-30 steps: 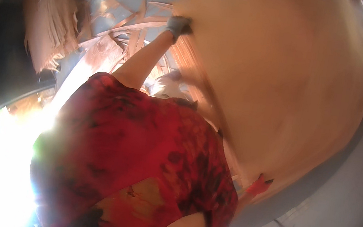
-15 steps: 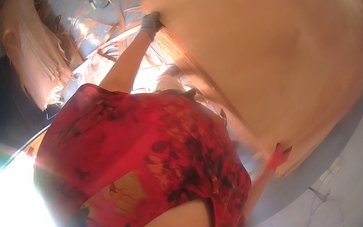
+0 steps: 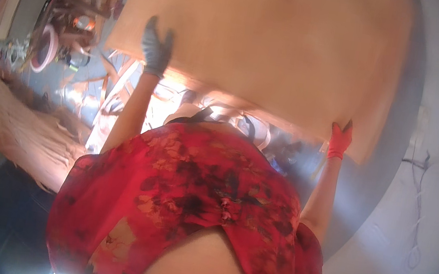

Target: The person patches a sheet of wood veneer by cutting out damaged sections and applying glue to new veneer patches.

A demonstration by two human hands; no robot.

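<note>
A broad, pale brown wooden sheet or stack of sheets lies in front of me; its near edge looks thick and layered. My left hand, in a grey glove, rests at that edge near the left corner, thumb and fingers spread over the top face. Toward the near right corner is my right hand in a red glove. Its thumb and fingers point apart in a V against the top, with the palm at the edge. Nothing shows inside either hand.
Torn wood veneer lies in a heap at the left. Beyond it are a pink ring-shaped rim, an orange item and wood scraps on the floor. A thin cord lies on the pale floor at right.
My view has turned, so the wooden sheet's near edge now runs more level. My left hand has gone from closed at the edge to spread on the top; my right stays near its corner.
</note>
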